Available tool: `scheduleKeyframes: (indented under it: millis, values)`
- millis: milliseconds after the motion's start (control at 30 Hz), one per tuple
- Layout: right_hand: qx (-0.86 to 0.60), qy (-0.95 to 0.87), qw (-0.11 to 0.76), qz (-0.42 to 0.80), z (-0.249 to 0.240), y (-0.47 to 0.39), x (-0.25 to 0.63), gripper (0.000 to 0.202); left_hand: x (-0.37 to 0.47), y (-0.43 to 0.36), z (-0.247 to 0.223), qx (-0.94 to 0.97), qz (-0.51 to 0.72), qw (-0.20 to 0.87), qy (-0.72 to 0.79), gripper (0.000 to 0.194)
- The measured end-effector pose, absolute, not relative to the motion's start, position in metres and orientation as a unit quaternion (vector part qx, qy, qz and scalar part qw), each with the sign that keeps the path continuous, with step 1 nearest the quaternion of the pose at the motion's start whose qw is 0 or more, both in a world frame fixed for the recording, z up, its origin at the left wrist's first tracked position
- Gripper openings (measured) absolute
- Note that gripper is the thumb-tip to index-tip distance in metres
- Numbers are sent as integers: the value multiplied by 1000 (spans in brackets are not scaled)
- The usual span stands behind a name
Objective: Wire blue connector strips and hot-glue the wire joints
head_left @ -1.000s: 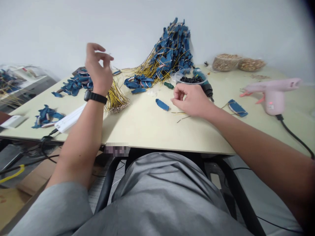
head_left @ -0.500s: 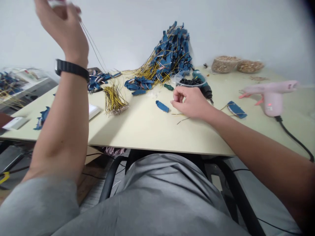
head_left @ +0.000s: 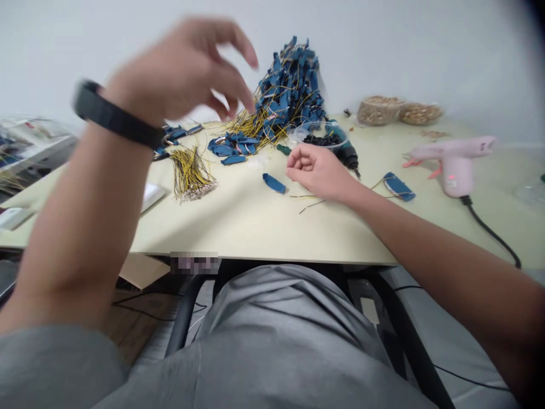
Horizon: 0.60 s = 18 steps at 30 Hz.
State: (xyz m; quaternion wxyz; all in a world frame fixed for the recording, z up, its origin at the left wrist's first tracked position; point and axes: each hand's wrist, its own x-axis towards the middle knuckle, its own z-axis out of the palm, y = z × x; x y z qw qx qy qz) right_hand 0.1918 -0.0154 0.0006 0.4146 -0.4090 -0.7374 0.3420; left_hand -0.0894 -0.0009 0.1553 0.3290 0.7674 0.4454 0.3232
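My left hand [head_left: 191,71] is raised over the left part of the table, fingers apart and slightly blurred, holding nothing. My right hand [head_left: 317,170] rests on the table with its fingers curled closed; what they hold, if anything, is hidden. Just left of its fingertips lies a small blue piece [head_left: 274,183]. Thin dark and yellow wires [head_left: 310,205] lie under and below that hand. A bundle of yellow and black wires [head_left: 190,176] lies below my left hand. Behind stands a tall heap of blue pieces [head_left: 293,85] with yellow wires.
A pink glue gun [head_left: 460,165] with a black cord stands at the right, near a wired blue piece [head_left: 399,187]. A clear bowl of black parts [head_left: 321,136] and a dark green tool [head_left: 349,154] are behind my right hand. Two bags [head_left: 378,110] sit farther back.
My left hand has come down and right from the upper left, its fingers now spread; the thin strands that hung near it no longer show. My right hand stays at the same place on the table.
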Motion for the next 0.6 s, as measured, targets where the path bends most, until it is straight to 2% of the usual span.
scheduleKeyframes:
  millis: [133, 267, 367, 500, 600]
  values:
    - [-468, -666, 372, 446, 12, -25, 189, 27, -49, -15, 86, 746, 243, 447, 430, 35]
    - [-480, -640, 332, 499, 17, -30, 188, 33, -49, -7, 41, 721, 240, 509, 405, 47]
    - [-478, -649, 312, 503, 18, -31, 188, 36, -56, -2, 28, 707, 249, 524, 404, 53]
    - [-494, -657, 283, 494, 23, -35, 187, 45, -59, -5, 22, 702, 275, 520, 402, 52]
    - [-482, -662, 269, 507, 26, -37, 187, 44, -59, -6, 19, 701, 282, 516, 404, 51]
